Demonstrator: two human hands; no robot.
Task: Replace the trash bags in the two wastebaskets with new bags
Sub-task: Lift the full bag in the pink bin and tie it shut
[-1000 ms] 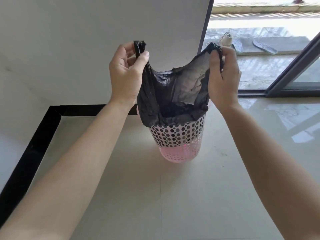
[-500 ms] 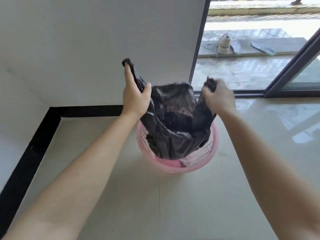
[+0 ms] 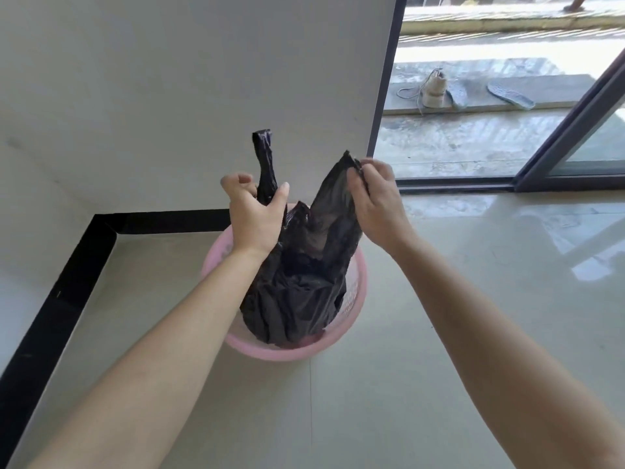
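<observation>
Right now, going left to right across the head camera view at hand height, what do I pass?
black floor border → left hand → black trash bag → right hand → sliding door frame. The pink wastebasket lies under the bag and hands, so it is left out.

We see a thin, crinkled black plastic bag (image 3: 297,286) with a faint sheen, a smooth pink plastic wastebasket (image 3: 358,289), a glossy, reflective tiled floor (image 3: 372,401) and a matt pale wall (image 3: 186,79).

Head cam faces fwd/down, close above wastebasket (image 3: 287,353).
</observation>
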